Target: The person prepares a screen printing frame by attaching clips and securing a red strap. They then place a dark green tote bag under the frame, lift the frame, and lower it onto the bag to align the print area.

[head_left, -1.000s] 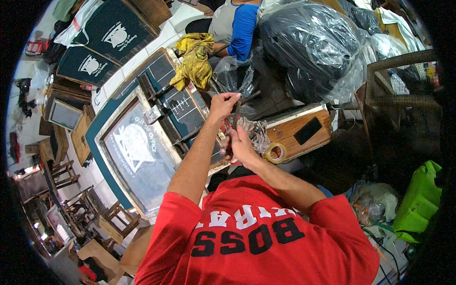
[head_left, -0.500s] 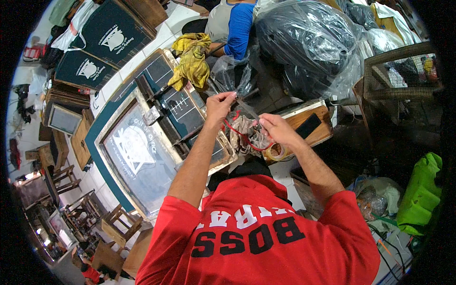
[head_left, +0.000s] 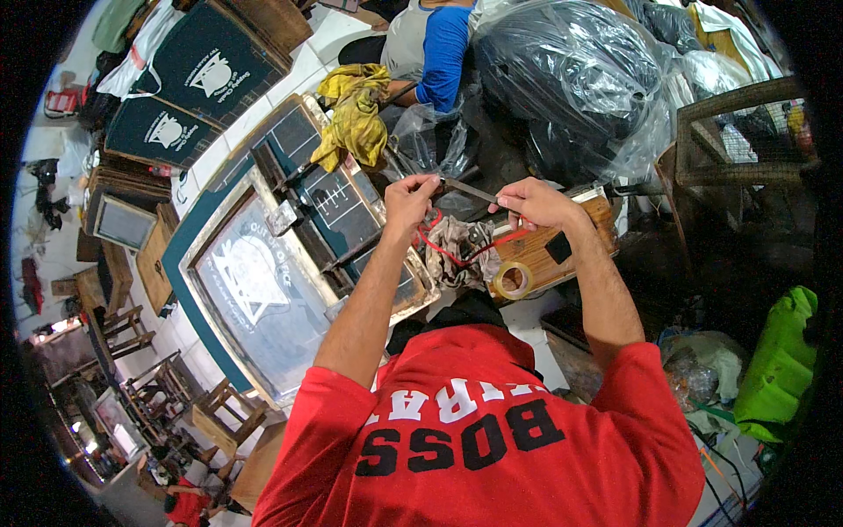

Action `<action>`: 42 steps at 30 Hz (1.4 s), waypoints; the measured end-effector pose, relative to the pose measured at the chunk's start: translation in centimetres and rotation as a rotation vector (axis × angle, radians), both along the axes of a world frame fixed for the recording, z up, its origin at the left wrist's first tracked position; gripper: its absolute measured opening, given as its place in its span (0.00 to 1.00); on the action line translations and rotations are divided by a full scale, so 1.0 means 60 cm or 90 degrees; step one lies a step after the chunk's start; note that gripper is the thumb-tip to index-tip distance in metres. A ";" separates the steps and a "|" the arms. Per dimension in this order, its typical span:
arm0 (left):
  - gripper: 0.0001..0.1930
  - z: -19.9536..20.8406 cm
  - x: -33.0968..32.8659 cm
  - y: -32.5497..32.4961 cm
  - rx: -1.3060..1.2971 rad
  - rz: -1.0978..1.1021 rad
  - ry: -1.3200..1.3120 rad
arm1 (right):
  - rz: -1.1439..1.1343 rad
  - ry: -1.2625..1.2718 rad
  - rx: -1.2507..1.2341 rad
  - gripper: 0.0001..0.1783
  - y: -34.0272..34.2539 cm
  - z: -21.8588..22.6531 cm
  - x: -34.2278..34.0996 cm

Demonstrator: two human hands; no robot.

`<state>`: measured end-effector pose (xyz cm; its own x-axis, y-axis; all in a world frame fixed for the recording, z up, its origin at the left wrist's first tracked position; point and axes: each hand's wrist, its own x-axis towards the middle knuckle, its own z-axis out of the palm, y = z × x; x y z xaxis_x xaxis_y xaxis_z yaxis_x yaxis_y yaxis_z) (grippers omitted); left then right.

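Between my two hands runs a narrow, greyish see-through strip (head_left: 472, 191) that looks like tape. My left hand (head_left: 411, 202) pinches its far-left end between thumb and fingertips. At the other end, my right hand (head_left: 537, 204) has its fingers closed on the strip. A thin red cord (head_left: 457, 260) loops below, from near my left hand to under my right. Beneath the cord lies a crumpled, stained rag (head_left: 450, 241). A roll of tape (head_left: 512, 279) rests on the wooden board (head_left: 599, 230), near a flat black rectangular object (head_left: 558, 248).
Left of my arms stands a framed printing screen (head_left: 285, 342) over a dark green panel. A yellow cloth (head_left: 351, 114) hangs beyond it, beside another person's blue sleeve (head_left: 442, 57). Large plastic-wrapped bundles (head_left: 571, 88) fill the far side; a bright green bag (head_left: 773, 369) lies at right.
My right hand has moved up and to the right, and the strip now runs straighter between my hands. The tape roll and board show more. My left hand has barely moved.
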<state>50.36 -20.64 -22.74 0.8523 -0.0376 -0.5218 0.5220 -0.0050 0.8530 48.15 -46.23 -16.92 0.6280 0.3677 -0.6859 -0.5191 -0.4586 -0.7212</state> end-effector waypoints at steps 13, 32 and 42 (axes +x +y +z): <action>0.11 -0.010 0.001 -0.005 -0.013 0.004 0.003 | -0.144 -0.063 0.029 0.15 0.056 -0.024 -0.079; 0.09 -0.021 0.018 -0.005 -0.005 -0.053 0.039 | -0.457 -0.083 -0.067 0.14 0.217 -0.065 -0.158; 0.22 -0.003 0.009 0.011 0.000 -0.137 0.046 | -0.505 0.156 0.270 0.09 0.245 -0.055 -0.145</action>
